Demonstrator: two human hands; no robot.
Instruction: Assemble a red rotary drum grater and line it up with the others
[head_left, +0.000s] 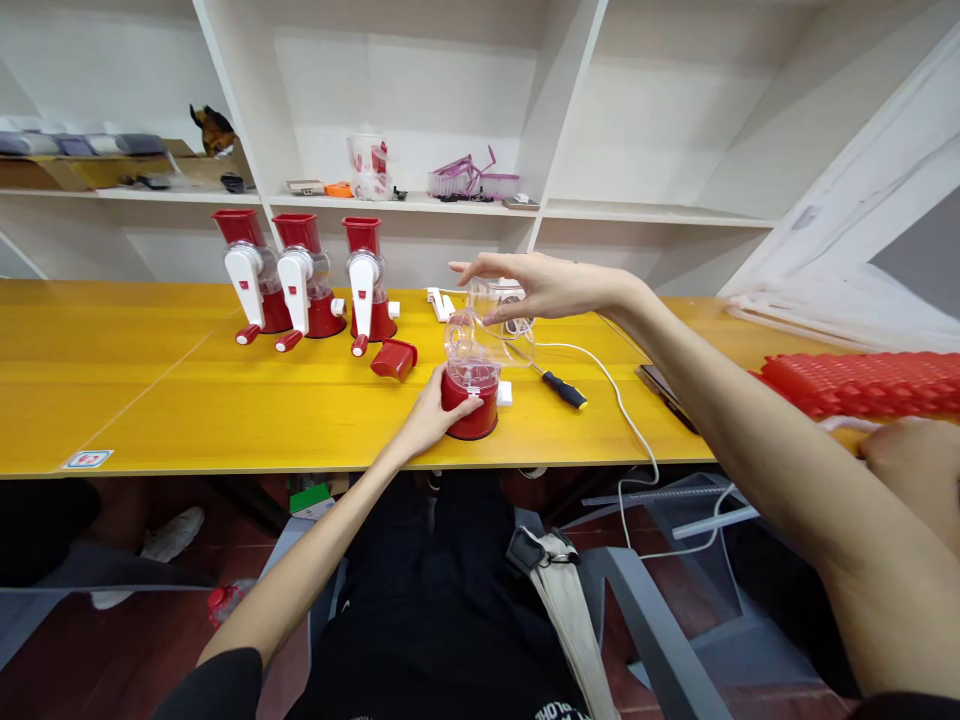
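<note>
A partly built grinder stands near the front of the yellow table (150, 400): a red base (472, 405) with a clear plastic body (480, 345) on top. My left hand (433, 410) wraps around the red base from the left. My right hand (536, 285) reaches over it, fingers curled on the top of the clear plastic body. A loose red hopper (394, 358) lies just left of the base.
Three finished red and white grinders (304, 280) stand in a row at the back left. A black-handled screwdriver (559, 385), a white cable (622, 400) and a phone (664, 390) lie to the right. A red grid tray (862, 385) sits far right. Shelves (420, 205) hold small items.
</note>
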